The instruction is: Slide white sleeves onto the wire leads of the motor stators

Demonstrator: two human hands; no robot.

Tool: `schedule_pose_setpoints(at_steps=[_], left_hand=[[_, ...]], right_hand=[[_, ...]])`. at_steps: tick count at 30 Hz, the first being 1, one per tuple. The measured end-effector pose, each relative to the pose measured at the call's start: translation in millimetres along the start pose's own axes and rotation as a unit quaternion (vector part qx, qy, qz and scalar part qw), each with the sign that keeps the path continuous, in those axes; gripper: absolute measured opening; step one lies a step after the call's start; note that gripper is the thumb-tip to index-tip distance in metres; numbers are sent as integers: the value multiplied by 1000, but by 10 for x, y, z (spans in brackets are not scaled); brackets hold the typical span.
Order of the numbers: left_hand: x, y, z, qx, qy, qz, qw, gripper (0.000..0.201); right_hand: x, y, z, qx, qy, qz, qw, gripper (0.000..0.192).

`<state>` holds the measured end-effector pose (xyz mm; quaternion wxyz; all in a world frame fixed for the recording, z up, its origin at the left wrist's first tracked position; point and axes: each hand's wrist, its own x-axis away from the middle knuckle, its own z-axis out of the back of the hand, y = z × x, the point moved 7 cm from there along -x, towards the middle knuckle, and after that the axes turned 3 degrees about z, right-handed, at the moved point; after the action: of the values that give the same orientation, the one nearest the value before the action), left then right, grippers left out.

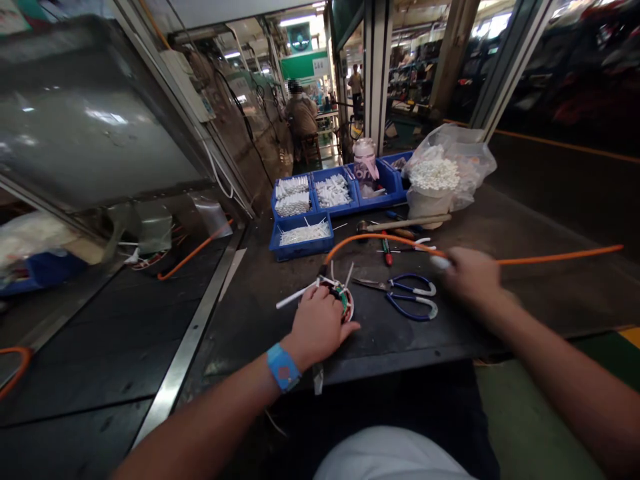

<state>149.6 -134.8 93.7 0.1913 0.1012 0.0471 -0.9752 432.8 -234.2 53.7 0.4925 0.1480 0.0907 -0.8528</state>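
My left hand [320, 317], with a blue band at the wrist, is closed over a round wound motor stator [349, 310] with a white rim, copper windings and a green part. My fingers hide much of it. White sleeves [294, 296] stick out from its edge. An orange cable [380, 236] rises from the stator and arches right to my right hand [473, 277], which is closed around it. Beyond that hand the cable runs on rightward. A small white piece [441, 262] shows at my right fingertips; its kind is unclear. Blue-handled scissors [400, 293] lie between my hands.
Blue bins [295, 255] of white sleeves stand at the back. Behind the scissors lie a hammer [405, 223] and a red-tipped screwdriver [387, 250]. A plastic bag [467, 167] of white tubes is at back right. On the left, a metal-edged conveyor [185, 353] carries another cabled part.
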Motion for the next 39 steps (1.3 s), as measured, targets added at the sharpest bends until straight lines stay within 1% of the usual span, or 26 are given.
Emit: schedule_pose_setpoints(at_steps=[1,2,3,4,5,7,8,9,11,13,14,15,17,18,19,20,22,23,24,27,29,30,32,35,37,39], left_hand=[[-36,41,25,-4,-4,21,1000,44],[-51,63,52,-1,-14,32,999,45],[-44,70,79,6,-25,33,999,47],[-11,61,103,18,-35,31,999,49],[44,32,118,30,-39,34,998,52],[191,-50,98,38,-42,59,997,57],[268,-83,57,36,-47,76,995,53],[337,-102,2,32,-55,92,994,45],[430,-99,-105,23,-70,114,991,27],[459,-75,-161,22,-77,123,989,22],[457,-71,-159,26,-75,126,989,25],[450,-77,-140,31,-67,129,989,33],[442,-134,-57,41,-36,146,988,57],[447,-176,-14,45,-20,159,986,65],[456,-215,17,51,-8,171,984,66],[468,-244,29,58,-2,179,982,60],[490,-249,5,81,-3,174,981,39],[500,-227,-19,95,-5,164,982,30],[510,-200,-42,105,-6,155,982,23],[539,-129,-73,115,0,146,983,17],[536,-123,-42,116,-1,155,981,24],[522,-130,-20,117,-10,162,980,28],[472,-166,15,120,-47,180,975,29],[382,-257,38,111,-96,241,959,28],[337,-296,24,100,-103,290,946,26],[309,-283,-12,89,-94,323,938,24]], right_hand=[[-10,-402,0,-14,-14,45,999,17],[0,-807,-30,-31,-41,110,993,20],[16,-1131,-45,-41,-51,146,987,22],[32,-1402,-67,-50,-59,176,981,25],[43,-1618,-94,-58,-66,201,976,28],[23,-1895,-155,-72,-70,229,968,31],[-8,-1980,-191,-78,-71,239,965,32],[-49,-2041,-227,-84,-72,248,962,33],[-141,-2117,-296,-96,-76,267,956,33],[-213,-2150,-334,-108,-81,286,949,32],[-230,-2148,-334,-113,-83,294,946,32],[-233,-2133,-319,-119,-83,299,943,32],[-183,-2076,-261,-129,-83,308,939,29],[-127,-2050,-227,-151,-90,316,932,33],[-50,-2035,-196,-186,-104,328,920,43],[40,-2034,-170,-234,-123,342,902,58],[226,-2068,-135,-340,-159,362,853,86],[296,-2091,-133,-381,-168,359,835,92],[345,-2113,-146,-406,-168,350,827,93],[399,-2173,-230,-445,-154,314,825,91],[402,-2196,-276,-461,-148,306,820,93],[400,-2198,-290,-467,-145,306,817,94],[398,-2184,-305,-474,-140,304,814,96],[410,-2160,-312,-479,-131,304,813,97],[422,-2158,-316,-480,-125,307,812,97],[427,-2161,-322,-480,-120,309,812,97]])
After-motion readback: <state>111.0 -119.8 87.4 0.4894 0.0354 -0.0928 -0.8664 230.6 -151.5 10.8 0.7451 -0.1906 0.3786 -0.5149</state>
